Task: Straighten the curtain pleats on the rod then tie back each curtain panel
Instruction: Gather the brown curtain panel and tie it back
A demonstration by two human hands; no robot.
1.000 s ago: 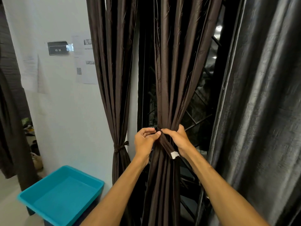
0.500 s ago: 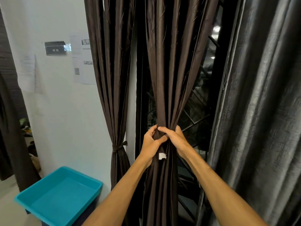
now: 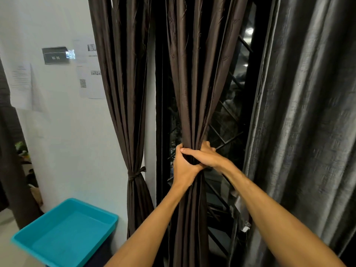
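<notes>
The left panel [image 3: 125, 112] hangs tied back. At the window [image 3: 229, 122], the left hand [image 3: 184, 167] and right hand [image 3: 205, 158] curl their fingers round the bunched middle panel [image 3: 192, 83]; I'd judge its knot unfinished.

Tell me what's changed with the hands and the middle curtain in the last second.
A second ago both hands pinched a tie strip with a white tag in front of the middle curtain panel. Now the left hand and right hand grip the gathered panel itself; the strip and tag are hidden. The left curtain panel stays tied, the blue tub unmoved.
</notes>
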